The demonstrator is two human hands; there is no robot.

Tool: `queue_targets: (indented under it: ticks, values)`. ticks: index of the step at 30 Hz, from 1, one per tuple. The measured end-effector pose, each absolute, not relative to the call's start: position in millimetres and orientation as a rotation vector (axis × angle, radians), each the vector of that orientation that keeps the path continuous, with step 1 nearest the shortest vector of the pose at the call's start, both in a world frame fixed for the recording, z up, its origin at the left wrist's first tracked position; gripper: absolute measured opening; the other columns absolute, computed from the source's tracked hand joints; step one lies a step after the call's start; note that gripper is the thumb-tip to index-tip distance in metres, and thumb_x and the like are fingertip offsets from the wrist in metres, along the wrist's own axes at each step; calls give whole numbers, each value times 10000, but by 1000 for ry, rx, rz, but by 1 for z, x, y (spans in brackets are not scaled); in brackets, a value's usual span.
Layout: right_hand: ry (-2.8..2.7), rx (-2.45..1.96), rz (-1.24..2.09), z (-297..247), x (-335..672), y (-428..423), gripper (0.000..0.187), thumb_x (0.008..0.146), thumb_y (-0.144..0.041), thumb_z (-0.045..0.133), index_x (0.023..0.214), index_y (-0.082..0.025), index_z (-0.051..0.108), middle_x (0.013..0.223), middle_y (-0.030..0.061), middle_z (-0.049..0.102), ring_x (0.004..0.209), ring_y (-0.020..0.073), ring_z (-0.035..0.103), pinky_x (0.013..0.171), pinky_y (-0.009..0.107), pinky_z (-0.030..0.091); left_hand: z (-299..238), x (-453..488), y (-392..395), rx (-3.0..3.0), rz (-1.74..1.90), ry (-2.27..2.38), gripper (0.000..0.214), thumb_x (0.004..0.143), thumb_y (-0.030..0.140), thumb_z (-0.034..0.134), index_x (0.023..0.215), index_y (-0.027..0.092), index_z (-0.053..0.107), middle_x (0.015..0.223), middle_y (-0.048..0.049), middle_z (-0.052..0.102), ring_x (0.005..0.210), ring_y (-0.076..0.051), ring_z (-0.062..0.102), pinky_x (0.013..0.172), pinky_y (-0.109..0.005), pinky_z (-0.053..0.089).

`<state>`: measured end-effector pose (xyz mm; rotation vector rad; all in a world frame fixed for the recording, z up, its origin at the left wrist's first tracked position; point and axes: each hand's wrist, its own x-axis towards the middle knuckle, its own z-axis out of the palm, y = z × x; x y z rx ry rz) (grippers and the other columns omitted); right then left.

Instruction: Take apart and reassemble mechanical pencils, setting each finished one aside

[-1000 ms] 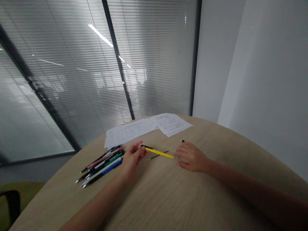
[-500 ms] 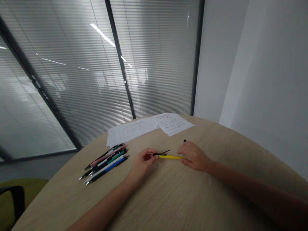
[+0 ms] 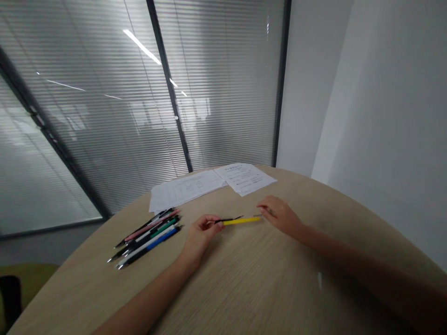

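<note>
A slim yellow pen barrel is pinched between the thumb and fingers of my left hand, pointing to the right over the table. A thin black piece sticks out of the same grip, just behind the barrel; its exact kind is not clear. Close to the barrel's right end is my right hand, fingers curled in. A faint thin grey tip shows between barrel and right hand. What the right fingers hold, if anything, is hidden.
Several pens with white, black, blue, green and pink parts lie side by side on the round wooden table, left of my hands. Printed papers lie towards the back. A chair stands at lower left. Behind is a glass partition with blinds.
My right hand has come off the yellow barrel's end and shifted slightly up. The black end that stuck up above it is no longer visible. The view has turned slightly right.
</note>
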<state>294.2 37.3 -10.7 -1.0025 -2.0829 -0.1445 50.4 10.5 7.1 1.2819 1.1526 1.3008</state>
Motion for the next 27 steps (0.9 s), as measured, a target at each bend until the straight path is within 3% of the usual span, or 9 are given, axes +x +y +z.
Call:
queue_targets:
  ticks: [5,11,17,23,27]
  values:
    - [-2299,-1118,169,18,301,34,167,817,-222,457,835,-178,616,770,36,634,667,141,565,614,262,445,4,48,15,1237,1260,1124,281,492,310,754,672,155,604,624,-21,671,628,-158,621,674,-263,459]
    - [-2545,-1080,292,23,334,-23,181,787,-176,464,819,-215,638,759,33,646,681,149,593,601,253,451,3,48,16,1162,1245,1075,284,492,293,766,679,147,610,609,-13,655,628,-147,627,658,-247,468]
    - [-2455,-1058,360,-2,359,-76,201,786,-148,447,820,-222,631,818,61,598,733,158,573,648,280,469,6,50,16,1106,1235,1020,276,450,275,778,622,139,611,597,-7,638,594,-135,614,638,-243,478]
    - [-2427,-1100,266,-20,358,-82,261,856,-219,387,701,-200,596,704,58,571,674,157,548,590,278,467,6,49,16,1073,1232,994,246,468,255,771,613,130,616,581,-10,637,564,-113,598,608,-215,474]
    - [-2347,-1177,221,-28,359,-91,292,878,-198,324,804,-226,606,756,72,603,713,174,572,648,316,487,6,48,17,1071,1232,1005,233,482,249,764,611,128,613,575,-3,622,556,-111,595,594,-210,471]
